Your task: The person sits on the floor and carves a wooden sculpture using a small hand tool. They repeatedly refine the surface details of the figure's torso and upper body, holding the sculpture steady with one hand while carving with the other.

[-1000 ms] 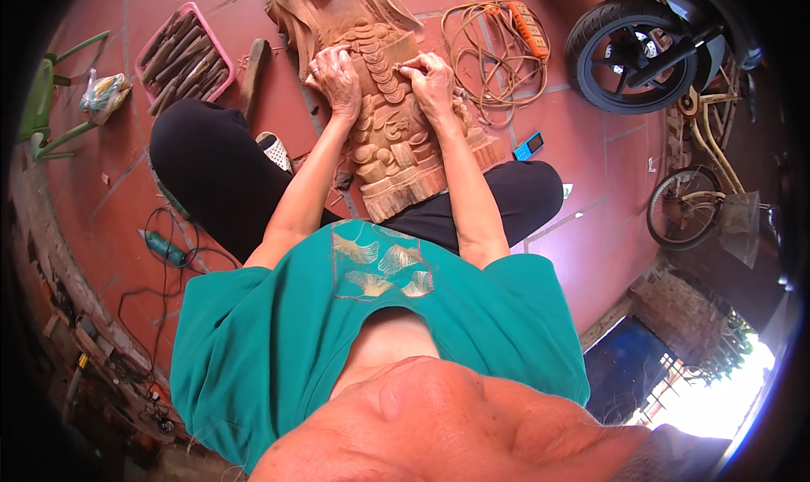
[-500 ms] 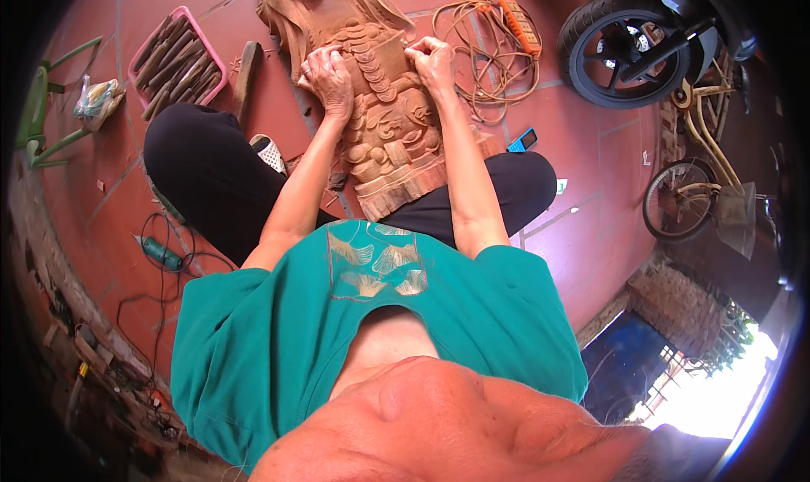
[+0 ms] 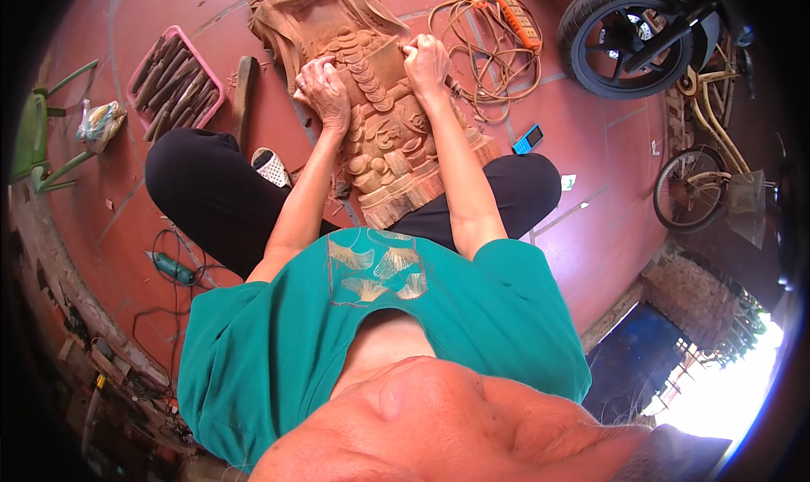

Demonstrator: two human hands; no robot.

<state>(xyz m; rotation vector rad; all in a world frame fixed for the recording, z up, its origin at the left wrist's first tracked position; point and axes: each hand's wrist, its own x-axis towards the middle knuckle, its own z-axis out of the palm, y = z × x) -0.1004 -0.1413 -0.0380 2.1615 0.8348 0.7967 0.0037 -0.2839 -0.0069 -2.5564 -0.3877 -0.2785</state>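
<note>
Carved wooden panel (image 3: pixel 388 136) lies on the red tiled floor (image 3: pixel 591 174) before crossed, black-trousered legs (image 3: pixel 211 174), its long axis running away from them and leaning left: draped end far, blocky end near. Well to its left sits a pink basket (image 3: pixel 203 59) of dark sticks (image 3: pixel 173 86). The left hand (image 3: pixel 325 92) bends its fingers at the panel's left edge; the right hand (image 3: pixel 427 62) bunches narrowly at its right edge. Whether either grip holds anything, I cannot tell.

Brown wood carving (image 3: pixel 384 132), relief upward
</note>
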